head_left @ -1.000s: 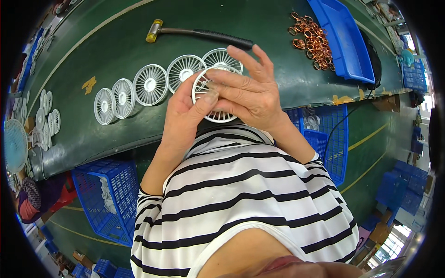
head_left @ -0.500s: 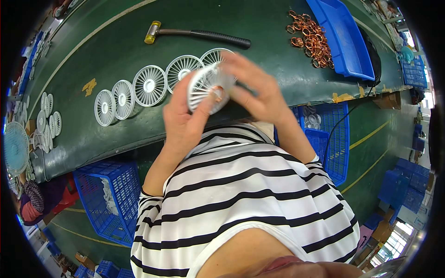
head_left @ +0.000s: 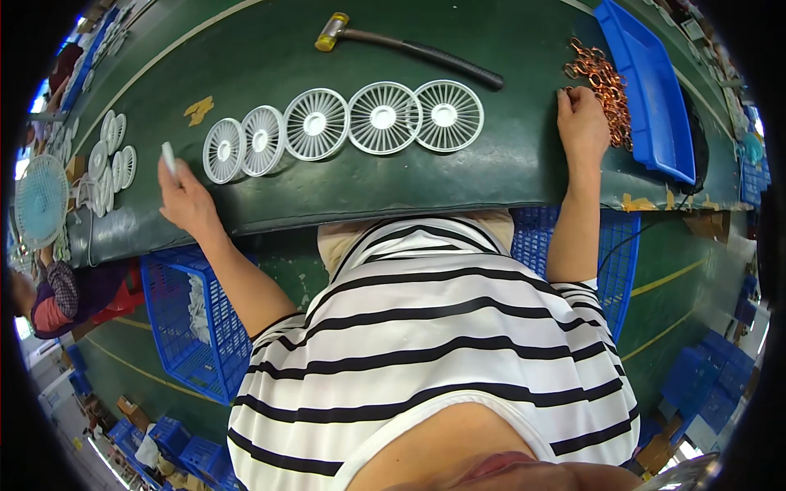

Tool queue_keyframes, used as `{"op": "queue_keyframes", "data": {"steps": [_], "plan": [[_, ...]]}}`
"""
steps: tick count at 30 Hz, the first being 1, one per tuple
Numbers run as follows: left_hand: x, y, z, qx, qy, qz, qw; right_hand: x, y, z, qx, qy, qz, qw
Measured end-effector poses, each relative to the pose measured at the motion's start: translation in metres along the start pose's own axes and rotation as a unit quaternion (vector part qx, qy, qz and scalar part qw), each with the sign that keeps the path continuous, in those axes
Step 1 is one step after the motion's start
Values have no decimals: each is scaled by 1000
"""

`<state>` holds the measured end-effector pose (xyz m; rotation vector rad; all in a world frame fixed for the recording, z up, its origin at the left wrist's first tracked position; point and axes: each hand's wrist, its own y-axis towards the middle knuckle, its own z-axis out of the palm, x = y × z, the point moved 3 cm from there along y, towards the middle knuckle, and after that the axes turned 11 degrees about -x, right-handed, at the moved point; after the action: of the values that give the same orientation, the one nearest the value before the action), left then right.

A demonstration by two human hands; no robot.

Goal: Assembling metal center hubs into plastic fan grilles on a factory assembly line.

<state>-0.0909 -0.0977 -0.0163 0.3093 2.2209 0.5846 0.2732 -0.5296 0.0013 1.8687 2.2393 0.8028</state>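
Note:
At the left of the workbench, my left hand (head_left: 190,200) is closed on a white spoked disc (head_left: 169,158), seen nearly edge-on and partly hidden by the fingers. Several more white spoked discs (head_left: 314,137) lie in a row to its right, the two rightmost overlapping. Over on the right, my right hand (head_left: 584,127) reaches to the near-left edge of a pile of copper-coloured rings (head_left: 610,82). Its fingers are bent together at the rings; whatever is between the fingertips is too small to make out.
A hammer (head_left: 409,47) with yellow faces and a black grip lies beyond the discs. Beside the rings stands a blue tray (head_left: 651,98). More white discs and a fan (head_left: 42,200) are at the far left. Blue crates (head_left: 192,323) stand below the bench (head_left: 278,209).
My hands have moved apart: the left carried the white disc leftward, and the right let go of it and moved to the copper rings. The row of discs is now fully uncovered.

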Motion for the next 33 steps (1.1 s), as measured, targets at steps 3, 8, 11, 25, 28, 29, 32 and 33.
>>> {"op": "queue_keyframes", "data": {"steps": [3,8,11,25,28,29,32,33], "plan": [[10,-3,6,43,139,99,984,13,-3,-7,-6,-13,-32,999],[-40,-19,3,14,-39,90,995,66,-2,-5,-11,118,-157,980],[-116,-64,4,59,-175,209,960,127,-6,2,31,225,-281,932],[-248,-164,76,373,-144,474,785,59,-19,-27,179,245,-71,950],[-261,-171,88,381,-163,463,783,30,-39,-83,209,355,51,910],[-262,-172,91,390,-178,453,782,24,-46,-97,183,396,59,898],[-259,-172,94,389,-198,446,781,15,-65,-131,97,476,61,872],[-258,-172,94,386,-207,443,782,12,-70,-135,84,469,42,878]]}}
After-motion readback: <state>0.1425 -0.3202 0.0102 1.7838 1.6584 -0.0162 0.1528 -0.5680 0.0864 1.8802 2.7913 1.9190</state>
